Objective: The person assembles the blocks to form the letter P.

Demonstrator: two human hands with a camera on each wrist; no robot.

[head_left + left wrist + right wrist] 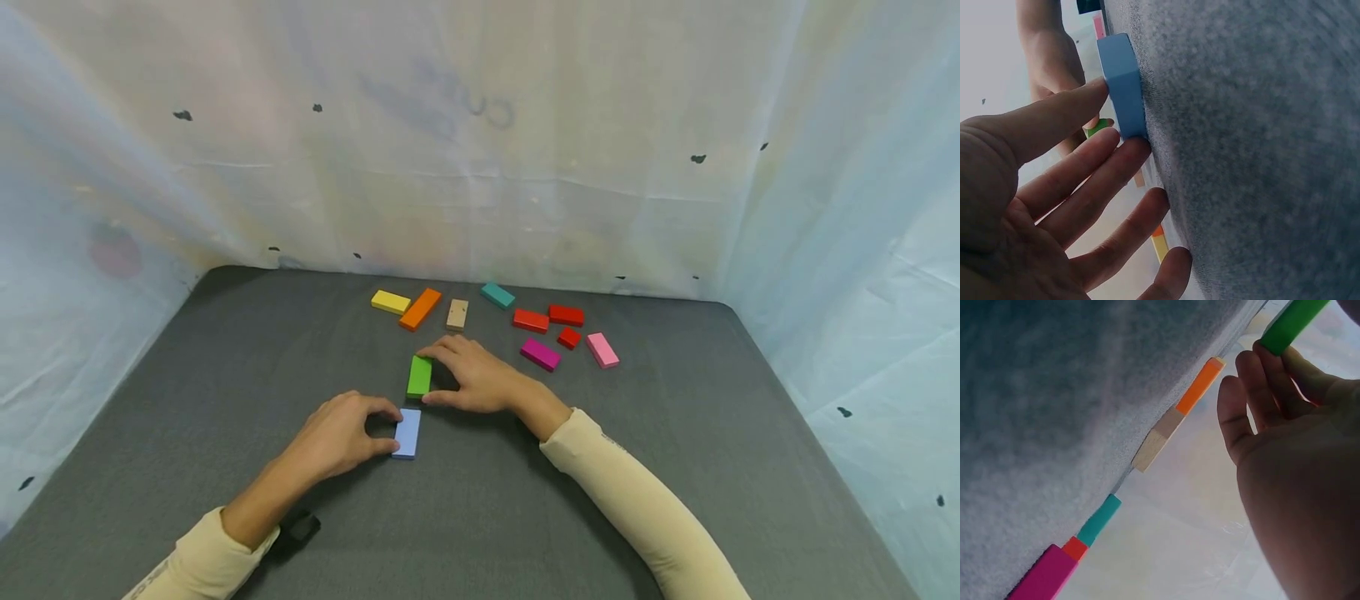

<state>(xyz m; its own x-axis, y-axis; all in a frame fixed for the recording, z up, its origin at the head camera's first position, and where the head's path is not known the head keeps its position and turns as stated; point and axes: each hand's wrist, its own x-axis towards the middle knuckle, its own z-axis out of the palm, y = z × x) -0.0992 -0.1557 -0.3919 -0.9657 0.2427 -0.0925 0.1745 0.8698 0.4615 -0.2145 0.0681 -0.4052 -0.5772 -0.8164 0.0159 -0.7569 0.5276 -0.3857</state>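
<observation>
My left hand [336, 436] pinches a light blue block [407, 433] between thumb and fingertips as it lies on the grey table. The left wrist view shows the thumb on one face of this blue block [1122, 87] and the fingertips at its far end, other fingers spread. Just beyond it, my right hand [476, 377] holds a green block [420, 377] by its two ends, thumb at the near end and fingers at the far one. Close to the right wrist camera, part of the green block [1291, 326] is cut off by the frame edge.
Behind the hands lie a yellow block [391, 302], an orange block [421, 309], a wooden block [457, 315] and a teal block [498, 295]. Farther right are several red blocks [531, 321], a magenta block [541, 354] and a pink block [602, 350]. A pale curtain [480, 167] surrounds the table.
</observation>
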